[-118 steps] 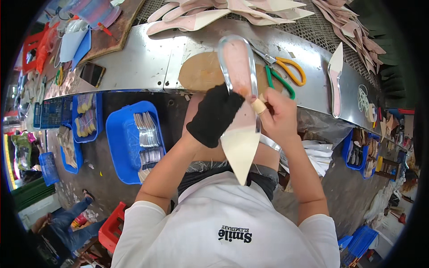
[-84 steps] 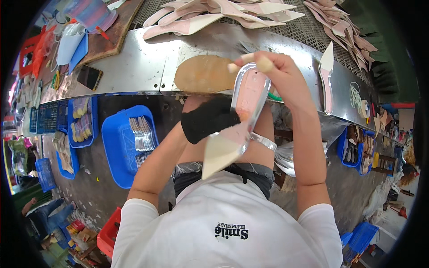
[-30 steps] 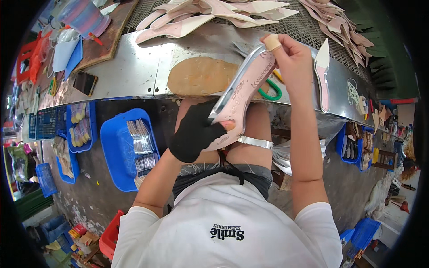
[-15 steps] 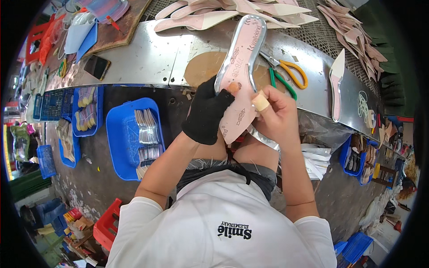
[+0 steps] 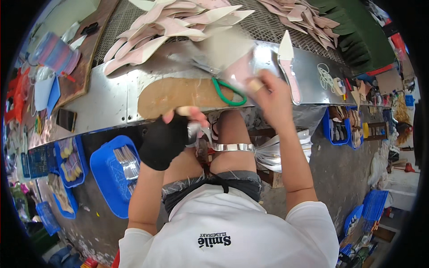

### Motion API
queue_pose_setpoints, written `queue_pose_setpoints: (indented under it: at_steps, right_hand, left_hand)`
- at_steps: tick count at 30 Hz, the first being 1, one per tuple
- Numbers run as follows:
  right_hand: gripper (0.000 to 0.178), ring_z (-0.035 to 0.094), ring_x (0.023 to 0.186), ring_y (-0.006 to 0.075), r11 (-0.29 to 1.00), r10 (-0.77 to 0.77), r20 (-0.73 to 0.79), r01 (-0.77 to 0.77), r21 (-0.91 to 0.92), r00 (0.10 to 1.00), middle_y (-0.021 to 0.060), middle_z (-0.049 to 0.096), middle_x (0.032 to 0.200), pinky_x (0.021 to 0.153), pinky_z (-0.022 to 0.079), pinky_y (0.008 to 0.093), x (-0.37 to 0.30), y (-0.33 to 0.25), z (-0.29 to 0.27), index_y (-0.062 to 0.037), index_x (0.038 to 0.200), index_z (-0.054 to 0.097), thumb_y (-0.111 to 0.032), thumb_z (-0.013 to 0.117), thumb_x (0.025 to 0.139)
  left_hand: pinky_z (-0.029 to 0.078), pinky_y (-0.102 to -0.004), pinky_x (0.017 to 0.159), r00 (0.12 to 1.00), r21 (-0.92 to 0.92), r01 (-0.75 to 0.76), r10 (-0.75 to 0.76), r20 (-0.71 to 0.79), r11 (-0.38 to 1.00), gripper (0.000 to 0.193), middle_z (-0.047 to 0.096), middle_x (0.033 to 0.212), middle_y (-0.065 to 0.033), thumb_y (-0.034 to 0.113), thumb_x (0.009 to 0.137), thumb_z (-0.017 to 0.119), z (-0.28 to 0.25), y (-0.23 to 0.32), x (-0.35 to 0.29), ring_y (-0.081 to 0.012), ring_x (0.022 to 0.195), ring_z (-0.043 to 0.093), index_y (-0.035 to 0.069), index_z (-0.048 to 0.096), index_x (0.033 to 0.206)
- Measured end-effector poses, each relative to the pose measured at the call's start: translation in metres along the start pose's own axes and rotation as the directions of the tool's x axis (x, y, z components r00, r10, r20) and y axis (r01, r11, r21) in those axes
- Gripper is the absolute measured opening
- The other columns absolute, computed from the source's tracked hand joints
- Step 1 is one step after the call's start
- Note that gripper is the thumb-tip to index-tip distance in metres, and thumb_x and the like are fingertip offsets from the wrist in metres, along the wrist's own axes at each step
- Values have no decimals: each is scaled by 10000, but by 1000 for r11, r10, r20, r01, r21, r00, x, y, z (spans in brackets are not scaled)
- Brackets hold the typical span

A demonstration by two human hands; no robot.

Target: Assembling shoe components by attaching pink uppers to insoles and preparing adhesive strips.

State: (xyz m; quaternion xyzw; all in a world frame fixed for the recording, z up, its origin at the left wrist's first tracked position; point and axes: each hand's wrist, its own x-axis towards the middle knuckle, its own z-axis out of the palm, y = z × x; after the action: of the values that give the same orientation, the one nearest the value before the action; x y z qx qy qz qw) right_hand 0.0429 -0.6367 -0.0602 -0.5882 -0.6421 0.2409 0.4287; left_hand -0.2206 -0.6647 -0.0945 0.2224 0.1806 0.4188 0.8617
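Fingers of my right hand (image 5: 273,99) are at the blurred pink-and-white insole (image 5: 234,56), far-left of them over the bench (image 5: 311,86); clamped or apart, cannot tell. Left fingers (image 5: 196,115) curl by a silver piece (image 5: 192,133), grip unclear. Judgement: handle insole lightly, by its edges.

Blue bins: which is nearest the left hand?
The large blue tub holding silver-edged pieces, just left of the left hand; the other blue bins stand farther off.

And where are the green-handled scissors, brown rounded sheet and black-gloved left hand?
Green-handled scissors (image 5: 217,87): head view, green handle loop.
Brown rounded sheet (image 5: 172,96): head view, top face.
Black-gloved left hand (image 5: 164,137): head view, glove's middle.
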Motion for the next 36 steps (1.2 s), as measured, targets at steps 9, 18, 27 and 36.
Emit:
queue_pose_setpoints:
  at_steps: [9,18,27,36]
  right_hand:
    - [199,636,789,255,523,-448,-224,50,-851,866,166,660,824,686,464,360,38,104,-72,6,955,656,-141,580,842]
    - [265,573,998,173,545,-267,616,-411,731,741,121,594,1091,886,444,327,-10,-31,71,45,1095,593,-51,571,850]
    - [137,611,653,111,796,-23,556,-321,513,831,70,635,774,530,493,237,-6,-71,106,3,971,548,-106,559,889]
    - [132,560,598,70,836,-11,734,-396,379,679,29,606,700,542,443,223,-57,-43,89,-6,902,584,-135,568,879]
  left_hand:
    - [459,-193,552,934,278,-49,143,-328,959,201,605,907,-106,156,900,573,-10,0,2,-147,734,614,27,535,1050]
    - [354,-161,464,989,17,129,-127,-70,992,162,525,781,-3,217,914,540,9,-2,-6,-40,578,455,59,525,945]
    - [430,-214,609,652,837,-335,748,-126,433,267,603,959,-33,221,921,529,11,6,-1,-73,703,521,42,597,1107]
    - [468,-264,672,330,455,-764,882,-336,459,156,579,830,-45,229,916,525,-94,255,-55,-157,719,536,75,542,937]
